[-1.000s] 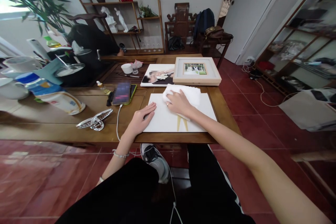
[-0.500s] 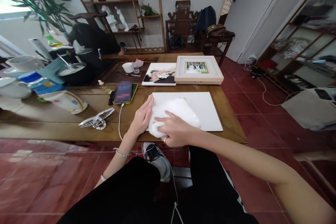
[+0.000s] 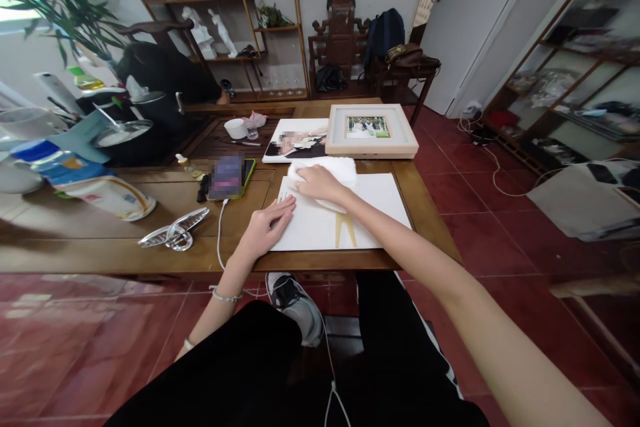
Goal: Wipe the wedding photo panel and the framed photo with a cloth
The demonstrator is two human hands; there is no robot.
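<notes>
A white board [image 3: 370,213] lies flat on the wooden table [image 3: 150,240] in front of me. My right hand [image 3: 317,181] presses a folded white cloth [image 3: 340,170] onto the board's far left corner, fingers curled over it. My left hand [image 3: 265,227] lies flat with fingers stretched on the board's left edge, holding nothing. A small tan mark [image 3: 345,230] shows near the board's front edge.
Behind the board lie a framed photo [image 3: 371,130] and a photo canvas [image 3: 295,140]. A phone [image 3: 227,177] with a white cable [image 3: 219,233], a metal hair clip [image 3: 173,232], a blue and white bag [image 3: 85,180] and bowls sit to the left. Shelves and chairs line the walls.
My right hand has carried the cloth from the board's near left corner up to its far left corner. My left hand has stayed on the left edge, now lying flatter.
</notes>
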